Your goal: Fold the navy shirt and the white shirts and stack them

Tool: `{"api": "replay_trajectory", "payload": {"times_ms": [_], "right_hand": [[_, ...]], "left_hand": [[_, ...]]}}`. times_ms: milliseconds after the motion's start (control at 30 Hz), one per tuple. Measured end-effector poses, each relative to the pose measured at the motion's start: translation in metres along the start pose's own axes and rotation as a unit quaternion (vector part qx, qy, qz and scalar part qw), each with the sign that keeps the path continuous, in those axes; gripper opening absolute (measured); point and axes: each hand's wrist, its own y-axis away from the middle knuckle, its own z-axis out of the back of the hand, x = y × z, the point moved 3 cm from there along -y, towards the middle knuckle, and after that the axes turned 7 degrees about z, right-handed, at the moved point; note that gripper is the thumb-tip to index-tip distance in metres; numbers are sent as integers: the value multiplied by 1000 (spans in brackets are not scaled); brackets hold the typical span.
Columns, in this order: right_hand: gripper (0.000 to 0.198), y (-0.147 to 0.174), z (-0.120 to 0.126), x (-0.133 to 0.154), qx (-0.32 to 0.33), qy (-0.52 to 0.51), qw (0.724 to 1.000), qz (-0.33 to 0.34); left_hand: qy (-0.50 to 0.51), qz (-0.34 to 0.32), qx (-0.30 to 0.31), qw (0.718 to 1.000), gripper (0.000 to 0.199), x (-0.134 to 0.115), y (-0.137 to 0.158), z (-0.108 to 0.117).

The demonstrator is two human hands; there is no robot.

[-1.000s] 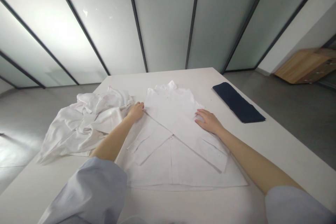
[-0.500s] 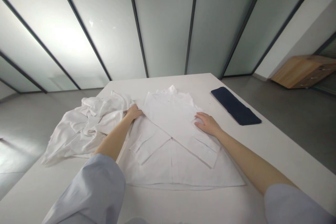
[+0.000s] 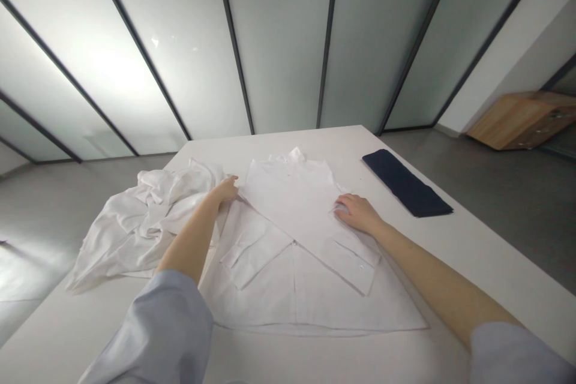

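Note:
A white button-up shirt (image 3: 310,204) lies flat on the table, collar at the far end, both sleeves crossed diagonally over its front. My left hand (image 3: 226,188) is at the shirt's left shoulder edge, one finger stretched out and no cloth visibly gripped; its other fingers are partly hidden. On the opposite edge rests my right hand (image 3: 359,212), thumb and fingers apart around a small rise of sleeve cloth. Close to my left forearm is a crumpled heap of white cloth (image 3: 153,210).
A folded dark navy cloth (image 3: 405,183) lies along the right side of the white table (image 3: 450,252). Frosted glass panels (image 3: 279,42) stand beyond the far edge. A wooden cabinet (image 3: 508,123) is on the floor at the far right.
My left hand has shifted slightly left, off the shirt's edge, with a finger now extended. My right hand stays nearly in place. The view has moved slightly.

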Motion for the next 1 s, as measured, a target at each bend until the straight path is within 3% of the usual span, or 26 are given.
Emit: {"api": "replay_trajectory", "payload": {"times_ms": [133, 300, 433, 567, 633, 733, 1000], "right_hand": [[34, -27, 16, 8, -25, 20, 999, -33], [41, -67, 9, 6, -26, 13, 994, -109], [45, -92, -3, -11, -20, 1, 981, -195], [51, -118, -4, -28, -12, -40, 965, -258], [48, -129, -3, -32, 4, -56, 958, -281], [42, -138, -5, -36, 23, -74, 948, -310], [37, -139, -9, -52, 1, -44, 948, -316]], "left_hand": [[31, -5, -31, 999, 48, -18, -7, 10], [11, -2, 41, 999, 35, -46, -8, -25], [17, 20, 17, 1000, 40, -49, -17, -40], [68, 74, -23, 995, 53, -46, -35, -35], [89, 100, -29, 991, 50, -47, -45, -33], [87, 114, -22, 989, 41, -53, -55, -36], [66, 122, -30, 990, 42, -51, -63, -41]]}}
